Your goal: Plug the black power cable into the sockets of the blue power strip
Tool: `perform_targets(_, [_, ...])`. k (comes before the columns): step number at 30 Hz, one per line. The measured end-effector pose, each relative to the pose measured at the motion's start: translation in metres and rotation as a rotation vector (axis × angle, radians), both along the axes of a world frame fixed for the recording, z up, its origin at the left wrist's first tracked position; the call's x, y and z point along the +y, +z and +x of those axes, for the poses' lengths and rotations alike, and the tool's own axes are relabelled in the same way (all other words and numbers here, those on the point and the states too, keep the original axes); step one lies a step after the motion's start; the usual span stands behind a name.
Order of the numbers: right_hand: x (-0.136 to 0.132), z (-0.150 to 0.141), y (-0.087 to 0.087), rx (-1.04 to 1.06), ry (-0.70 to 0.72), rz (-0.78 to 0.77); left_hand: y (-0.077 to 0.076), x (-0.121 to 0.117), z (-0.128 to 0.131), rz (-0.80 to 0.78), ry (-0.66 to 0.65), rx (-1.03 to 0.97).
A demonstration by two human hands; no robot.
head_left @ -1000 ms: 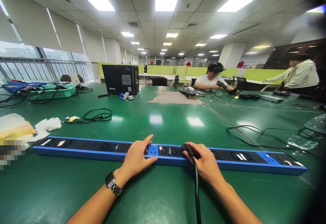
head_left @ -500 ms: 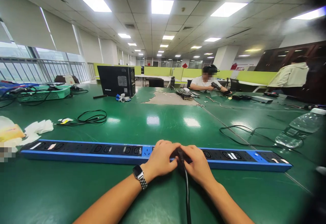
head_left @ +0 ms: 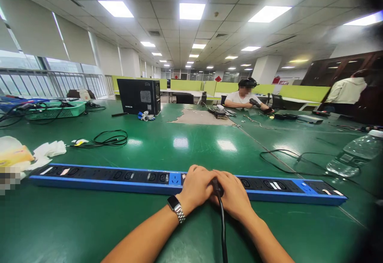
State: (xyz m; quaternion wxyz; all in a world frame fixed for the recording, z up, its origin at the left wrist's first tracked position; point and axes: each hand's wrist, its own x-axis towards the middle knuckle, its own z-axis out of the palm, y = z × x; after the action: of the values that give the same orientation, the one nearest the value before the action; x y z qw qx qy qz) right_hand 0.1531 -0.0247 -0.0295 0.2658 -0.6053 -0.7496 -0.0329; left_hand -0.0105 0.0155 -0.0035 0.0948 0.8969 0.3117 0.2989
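Note:
A long blue-and-black power strip (head_left: 119, 183) lies across the table in front of me, with rows of sockets facing up. Around its middle, my left hand (head_left: 196, 189) is closed, fingers over the far side and thumb toward me; a watch is on that wrist. My right hand (head_left: 233, 195) is closed on the black plug (head_left: 217, 188) of a power cord (head_left: 224, 231), right beside the left thumb. The cord runs down toward me between my forearms. Both hands cover that stretch of strip, so the plug's front end and the sockets there are hidden.
On the green table (head_left: 155, 141) lie a coiled black cable (head_left: 110, 138), crumpled tissues (head_left: 49, 149) and a plastic bottle (head_left: 354, 153). Farther back are a computer case (head_left: 137, 95), a green basket (head_left: 56, 110) and a seated person (head_left: 239, 99). Another person (head_left: 347, 89) stands at right.
My right fingers have closed in around the plug, and the left thumb now sits tighter beside it. The whole view has shifted slightly; the strip stays under my hands.

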Motion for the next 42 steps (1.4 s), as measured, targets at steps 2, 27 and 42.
perform_targets(2, [0.001,0.001,-0.002,-0.007,-0.001,0.006,-0.004,0.0,0.0,0.036,-0.003,-0.021])
perform_targets(27, [0.003,-0.002,-0.007,-0.059,-0.071,0.012,-0.011,0.014,-0.123,-0.147,0.16,-0.19])
perform_targets(42, [0.027,-0.115,0.012,0.246,0.248,0.112,-0.012,0.007,-0.119,-0.045,0.221,0.063])
